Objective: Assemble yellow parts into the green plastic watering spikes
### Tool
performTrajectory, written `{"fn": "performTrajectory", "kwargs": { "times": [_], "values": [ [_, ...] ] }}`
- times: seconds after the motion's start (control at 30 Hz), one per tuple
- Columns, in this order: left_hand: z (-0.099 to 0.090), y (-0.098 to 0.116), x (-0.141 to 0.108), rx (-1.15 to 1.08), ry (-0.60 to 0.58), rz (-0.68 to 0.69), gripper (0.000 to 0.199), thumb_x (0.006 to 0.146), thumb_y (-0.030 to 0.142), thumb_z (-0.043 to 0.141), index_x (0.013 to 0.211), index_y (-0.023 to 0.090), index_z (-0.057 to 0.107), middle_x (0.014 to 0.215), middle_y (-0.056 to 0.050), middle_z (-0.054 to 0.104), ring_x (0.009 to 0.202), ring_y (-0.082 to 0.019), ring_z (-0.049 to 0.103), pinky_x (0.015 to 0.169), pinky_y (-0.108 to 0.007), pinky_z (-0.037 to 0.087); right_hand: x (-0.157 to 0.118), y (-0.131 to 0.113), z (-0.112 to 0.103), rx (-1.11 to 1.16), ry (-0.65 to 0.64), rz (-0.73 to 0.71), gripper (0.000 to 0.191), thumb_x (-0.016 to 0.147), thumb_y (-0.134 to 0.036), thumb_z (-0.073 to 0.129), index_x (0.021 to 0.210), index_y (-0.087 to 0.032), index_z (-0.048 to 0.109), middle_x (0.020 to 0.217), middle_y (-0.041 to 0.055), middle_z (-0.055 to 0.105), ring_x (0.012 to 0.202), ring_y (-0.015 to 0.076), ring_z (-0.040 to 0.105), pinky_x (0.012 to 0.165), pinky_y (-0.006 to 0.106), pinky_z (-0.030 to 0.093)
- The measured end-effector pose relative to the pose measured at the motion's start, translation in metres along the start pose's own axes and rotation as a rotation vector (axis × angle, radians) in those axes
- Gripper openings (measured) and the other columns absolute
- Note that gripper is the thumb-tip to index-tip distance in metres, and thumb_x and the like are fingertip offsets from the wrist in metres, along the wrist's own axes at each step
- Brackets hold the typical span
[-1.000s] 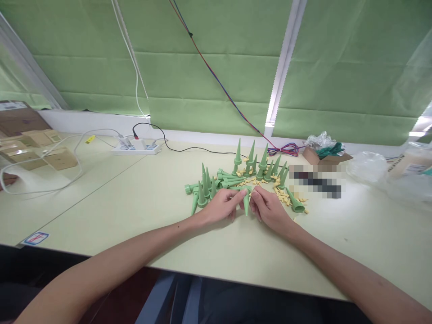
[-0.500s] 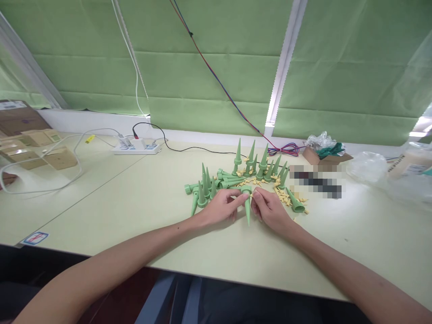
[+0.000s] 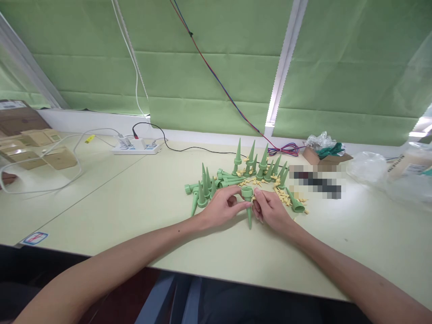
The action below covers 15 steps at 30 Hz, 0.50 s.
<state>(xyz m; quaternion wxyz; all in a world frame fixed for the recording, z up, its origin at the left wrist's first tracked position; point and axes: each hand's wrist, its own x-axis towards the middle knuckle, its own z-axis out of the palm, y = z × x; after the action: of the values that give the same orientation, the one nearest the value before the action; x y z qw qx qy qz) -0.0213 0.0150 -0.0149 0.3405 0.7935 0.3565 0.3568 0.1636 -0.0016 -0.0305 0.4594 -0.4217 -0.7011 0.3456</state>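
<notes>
A green spike (image 3: 249, 211) hangs point down between my hands, its ringed cap upward. My left hand (image 3: 224, 205) grips it from the left, thumb on its side and fingers behind the cap. At its right side, my right hand (image 3: 271, 208) pinches a small yellow piece (image 3: 254, 198) against the spike, mostly hidden by the fingers. Behind my hands stand several upright green spikes (image 3: 263, 164), some stacked. More green spikes (image 3: 231, 179) lie on their sides at the left, and small yellow pieces (image 3: 281, 196) are scattered at the right.
A power strip (image 3: 137, 149) with cables sits at the back left, near cardboard boxes (image 3: 60, 158). At the back right are an open carton (image 3: 332, 159), clear plastic bags (image 3: 367, 166) and a blurred dark item (image 3: 317, 182). The table edge (image 3: 236, 279) runs before me.
The held spike has turned slightly, showing more of its cap's top. My left thumb has shifted lower, and my right fingers have moved a little right.
</notes>
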Motion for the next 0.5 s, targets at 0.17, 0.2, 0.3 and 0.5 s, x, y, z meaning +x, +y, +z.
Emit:
{"fn": "performTrajectory", "kwargs": {
  "times": [0.17,0.2,0.3,0.5],
  "values": [
    [0.0004,-0.0003,-0.0002,0.043,0.052,0.099,0.031,0.087,0.044,0.065,0.078,0.017,0.052,0.070,0.002,0.047,0.059,-0.010,0.045,0.050,-0.021,0.040,-0.0007,0.0006,0.0001,0.019,0.002,0.013,0.064,0.100,-0.060,0.034,0.050,-0.021,0.044,0.041,-0.0012,0.048,0.038,0.0112,0.044,0.045,0.025,0.039],
    [0.0006,-0.0007,-0.0003,0.053,0.056,0.115,0.029,0.088,0.043,0.065,0.081,0.017,0.054,0.072,0.001,0.049,0.059,-0.010,0.046,0.051,-0.021,0.041,-0.0008,0.0011,0.0000,0.021,0.002,0.012,0.064,0.100,-0.060,0.034,0.049,-0.021,0.044,0.041,-0.0012,0.048,0.038,0.0111,0.044,0.045,0.025,0.039],
    [0.0008,-0.0013,-0.0007,0.088,0.074,0.165,0.026,0.088,0.041,0.066,0.087,0.017,0.059,0.077,-0.001,0.052,0.061,-0.011,0.048,0.053,-0.022,0.043,-0.0007,0.0019,-0.0001,0.029,-0.002,0.014,0.065,0.100,-0.060,0.034,0.049,-0.022,0.044,0.040,-0.0012,0.048,0.038,0.0112,0.045,0.046,0.025,0.040],
    [0.0000,-0.0013,-0.0019,0.142,0.102,0.284,0.019,0.090,0.035,0.065,0.094,0.015,0.064,0.087,-0.004,0.057,0.060,-0.009,0.050,0.055,-0.022,0.045,-0.0008,-0.0002,-0.0006,0.029,-0.006,0.031,0.066,0.100,-0.060,0.035,0.046,-0.022,0.043,0.038,-0.0008,0.048,0.036,0.0112,0.044,0.045,0.025,0.039]
  ]
}}
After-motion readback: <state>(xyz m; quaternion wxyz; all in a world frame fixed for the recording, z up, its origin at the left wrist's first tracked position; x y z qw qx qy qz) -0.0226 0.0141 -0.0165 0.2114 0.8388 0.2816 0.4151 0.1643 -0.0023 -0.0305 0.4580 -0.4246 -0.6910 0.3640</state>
